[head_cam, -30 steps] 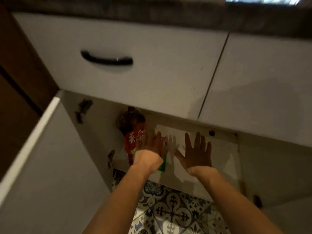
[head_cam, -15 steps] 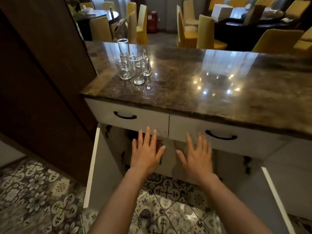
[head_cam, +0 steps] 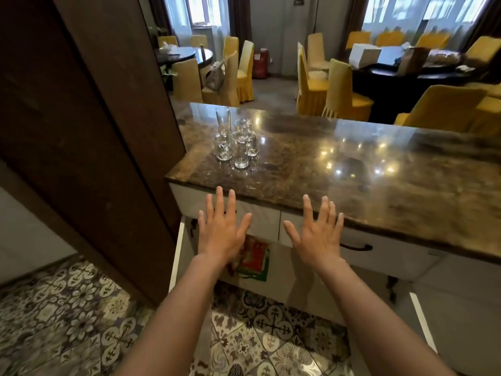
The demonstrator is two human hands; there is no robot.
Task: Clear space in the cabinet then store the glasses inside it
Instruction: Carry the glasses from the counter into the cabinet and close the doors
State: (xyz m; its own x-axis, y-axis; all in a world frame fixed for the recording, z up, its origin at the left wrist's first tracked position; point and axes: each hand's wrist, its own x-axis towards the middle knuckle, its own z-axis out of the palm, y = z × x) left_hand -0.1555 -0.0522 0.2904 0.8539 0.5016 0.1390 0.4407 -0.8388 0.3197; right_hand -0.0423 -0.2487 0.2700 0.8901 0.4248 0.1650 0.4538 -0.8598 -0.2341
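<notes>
Several clear glasses (head_cam: 236,142) stand in a cluster at the left end of a brown marble counter (head_cam: 352,164). Below the counter the white cabinet (head_cam: 287,272) stands with both doors swung out. A red and green packet (head_cam: 254,260) sits inside it on the left. My left hand (head_cam: 221,229) and my right hand (head_cam: 315,234) hover in front of the drawer fronts, palms down, fingers spread, holding nothing. The glasses are well beyond both hands.
A dark wooden panel (head_cam: 103,131) rises at the left, right next to the open left door (head_cam: 177,253). The right door (head_cam: 425,324) juts out at lower right. Patterned floor tiles (head_cam: 67,316) lie below. Yellow-covered chairs (head_cam: 339,88) and dark tables fill the room behind.
The view has risen from inside the cabinet to the countertop and glasses. Both hands lifted from the cabinet opening to drawer height, still spread and holding nothing.
</notes>
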